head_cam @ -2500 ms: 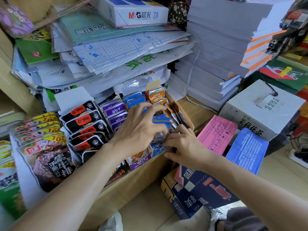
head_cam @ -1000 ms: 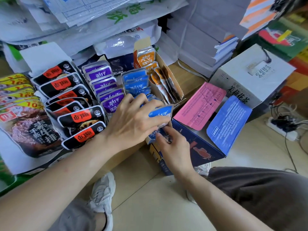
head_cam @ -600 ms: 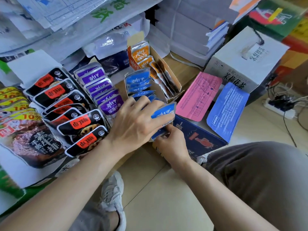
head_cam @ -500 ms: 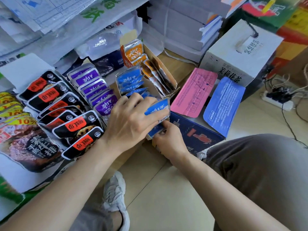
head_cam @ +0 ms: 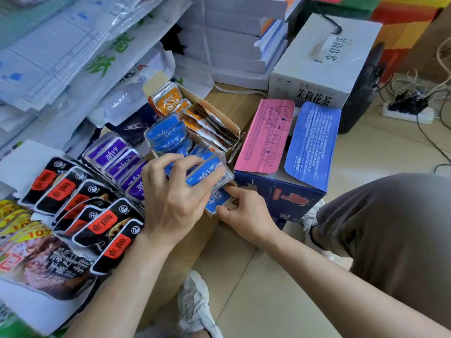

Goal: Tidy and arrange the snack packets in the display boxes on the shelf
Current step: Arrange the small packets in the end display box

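**Spotter:** What sat nearest you?

**Operator:** A white shoe [head_cam: 195,301] on the floor at six o'clock. Just past it, I had both hands meeting at the front end of the row of blue packets [head_cam: 166,135].

**Spotter:** Fingers?

**Operator:** The left hand [head_cam: 175,198] curled over that row and gripped the front packets against its thumb. At four o'clock of it, the right hand [head_cam: 244,213] pinched a lower blue packet [head_cam: 218,200] by its corner.

**Spotter:** Around them?

**Operator:** Black-and-red packets [head_cam: 102,223] lay at eight o'clock of the left hand, purple packets [head_cam: 117,154] at ten. At twelve, orange packets [head_cam: 168,101] stood in a cardboard display box [head_cam: 227,125]; I couldn't tell whether the blue row shared it. Farther out at two o'clock, a pink flap [head_cam: 266,135] and a blue flap [head_cam: 312,142] lay side by side, with a white carton [head_cam: 324,62] behind them.
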A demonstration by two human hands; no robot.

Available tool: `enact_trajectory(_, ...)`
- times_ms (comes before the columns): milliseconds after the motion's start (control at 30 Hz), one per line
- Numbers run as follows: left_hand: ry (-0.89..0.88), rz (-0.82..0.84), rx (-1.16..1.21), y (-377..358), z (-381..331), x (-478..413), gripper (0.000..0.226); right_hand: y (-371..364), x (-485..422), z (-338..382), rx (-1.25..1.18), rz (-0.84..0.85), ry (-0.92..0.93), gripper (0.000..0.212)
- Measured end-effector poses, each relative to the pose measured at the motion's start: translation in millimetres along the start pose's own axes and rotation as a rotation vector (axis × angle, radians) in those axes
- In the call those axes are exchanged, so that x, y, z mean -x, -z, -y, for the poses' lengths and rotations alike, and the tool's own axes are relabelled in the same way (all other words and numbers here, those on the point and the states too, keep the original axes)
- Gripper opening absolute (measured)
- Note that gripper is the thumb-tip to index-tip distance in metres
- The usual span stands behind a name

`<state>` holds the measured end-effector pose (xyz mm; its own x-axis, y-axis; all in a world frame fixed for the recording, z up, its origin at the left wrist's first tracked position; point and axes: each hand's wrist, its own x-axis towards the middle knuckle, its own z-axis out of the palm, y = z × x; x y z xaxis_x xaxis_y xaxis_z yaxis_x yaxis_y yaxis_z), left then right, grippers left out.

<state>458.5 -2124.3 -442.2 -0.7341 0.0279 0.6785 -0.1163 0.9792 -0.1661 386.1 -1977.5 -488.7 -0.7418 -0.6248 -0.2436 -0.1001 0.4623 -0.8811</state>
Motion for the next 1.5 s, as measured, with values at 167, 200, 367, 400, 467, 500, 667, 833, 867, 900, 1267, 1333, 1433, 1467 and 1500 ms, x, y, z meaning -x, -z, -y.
enact_trajectory(167, 0.015, -0.025, 0.086, -8.7, -2.2, 3.6, 0.023, -3.4, -7.4, -7.7, 0.043, 0.018, 0.032, 0.049)
enact_trajectory(200, 0.016, -0.008, 0.11, -10.2, -1.7, 4.5, 0.023, -3.4, -7.3, -9.9, 0.029, 0.026, 0.02, 0.051)
enact_trajectory(367, 0.097, 0.142, 0.111, -9.7, 3.2, 4.2, 0.029, -8.2, 0.2, -20.5, -0.119, -0.03, 0.077, 0.041)
enact_trajectory(400, 0.133, 0.177, 0.08, -9.2, 3.3, 4.0, 0.036, -11.3, 1.7, -23.5, -0.081, -0.073, 0.104, 0.038)
enact_trajectory(467, 0.186, 0.233, 0.082, -8.9, 4.0, 4.2, 0.046, -16.9, 6.5, -27.2, -0.021, -0.166, 0.15, 0.035)
enact_trajectory(500, 0.2, 0.247, 0.102, -8.9, 5.2, 4.2, 0.049, -19.3, 9.1, -28.3, -0.015, -0.213, 0.186, 0.035)
enact_trajectory(667, 0.213, 0.227, 0.143, -5.2, 9.8, 2.0, 0.066, -22.0, 15.7, -35.0, -0.009, -0.286, 0.344, 0.029)
enact_trajectory(833, 0.226, 0.189, 0.177, -1.4, 12.1, -5.5, 0.103, -24.2, 13.2, -42.2, -0.044, -0.273, 0.368, 0.046)
enact_trajectory(867, 0.239, 0.184, 0.171, -0.8, 12.6, -6.9, 0.108, -25.4, 12.6, -41.9, -0.049, -0.278, 0.378, 0.049)
enact_trajectory(900, 0.259, 0.182, 0.153, -0.1, 12.8, -8.2, 0.113, -27.1, 11.4, -41.1, -0.052, -0.283, 0.393, 0.052)
enact_trajectory(1267, 0.493, 0.235, 0.227, 4.1, 15.3, -21.2, 0.113, -28.3, 2.3, -29.0, 0.02, -0.403, 0.505, 0.041)
enact_trajectory(1333, 0.514, 0.201, 0.234, 8.5, 14.1, -23.8, 0.119, -25.4, 3.3, -26.6, 0.036, -0.417, 0.519, 0.039)
enact_trajectory(1433, 0.557, 0.147, 0.289, 15.1, 13.5, -25.5, 0.128, -17.4, 6.1, -19.4, 0.075, -0.42, 0.553, 0.035)
enact_trajectory(1467, 0.575, 0.129, 0.306, 17.2, 14.4, -25.3, 0.128, -12.9, 6.4, -15.9, 0.092, -0.408, 0.565, 0.034)
enact_trajectory(1500, 0.592, 0.113, 0.324, 18.7, 15.9, -24.6, 0.128, -7.3, 6.1, -11.9, 0.112, -0.387, 0.576, 0.034)
